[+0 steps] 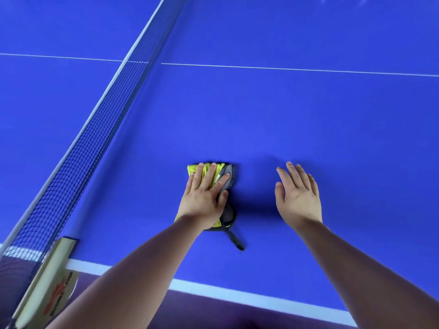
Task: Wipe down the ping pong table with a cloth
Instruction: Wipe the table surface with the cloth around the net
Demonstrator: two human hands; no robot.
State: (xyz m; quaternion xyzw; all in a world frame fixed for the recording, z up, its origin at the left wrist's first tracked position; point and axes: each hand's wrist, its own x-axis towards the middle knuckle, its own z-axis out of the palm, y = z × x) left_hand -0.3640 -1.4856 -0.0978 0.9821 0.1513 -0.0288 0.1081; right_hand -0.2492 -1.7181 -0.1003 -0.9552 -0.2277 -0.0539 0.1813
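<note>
the left hand [206, 193] pressed flat, fingers straight, on a yellow-and-grey cloth [226, 216] lying on the blue ping pong table [285, 119]. the right hand [299, 194] lay open on the surface beside it. the net [95, 129] ran along the left, clamped by a post [47, 276].

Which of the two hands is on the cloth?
The left hand, laid flat on the yellow and grey cloth; the right hand has only the blue ping pong table under it.
</note>
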